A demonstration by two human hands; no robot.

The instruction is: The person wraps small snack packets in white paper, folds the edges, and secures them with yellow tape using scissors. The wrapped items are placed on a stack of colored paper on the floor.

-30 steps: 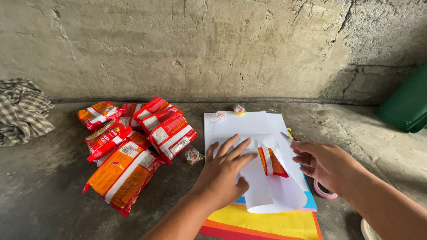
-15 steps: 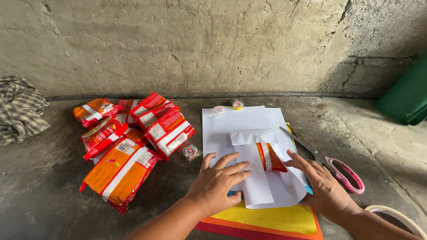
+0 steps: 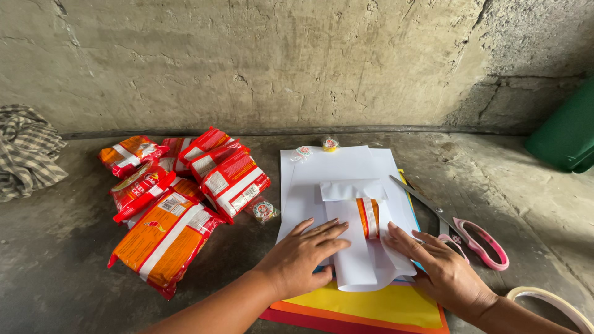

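both hands lie flat on a sheet of white paper (image 3: 356, 260) that is folded around a small orange and red packet (image 3: 369, 218), only a strip of which shows between the paper flaps. the left hand (image 3: 303, 250) presses palm down on the left flap, its fingers straight and slightly spread, pinching nothing. the right hand (image 3: 436, 266) rests on the right flap, fingers extended and a little apart, fingertips just beside the exposed strip of the packet. the wrapped packet sits in the middle of a stack of white sheets (image 3: 334, 164), which lies over coloured paper (image 3: 383, 306) in yellow, orange and blue on the grey concrete floor (image 3: 74, 272). pink-handled scissors (image 3: 461, 232) lie just to the right of the sheets, near the right hand, and a roll of tape (image 3: 550, 303) shows at the lower right corner. to the left, well apart from the hands, lies a heap of orange and red snack packets (image 3: 185, 198), with a small round wrapped sweet (image 3: 264, 211) beside it. two more small sweets (image 3: 315, 148) sit at the top edge of the sheets. a checked cloth (image 3: 28, 151) lies at far left, and a green bin (image 3: 566, 136) stands at far right against the rough wall (image 3: 278, 62).
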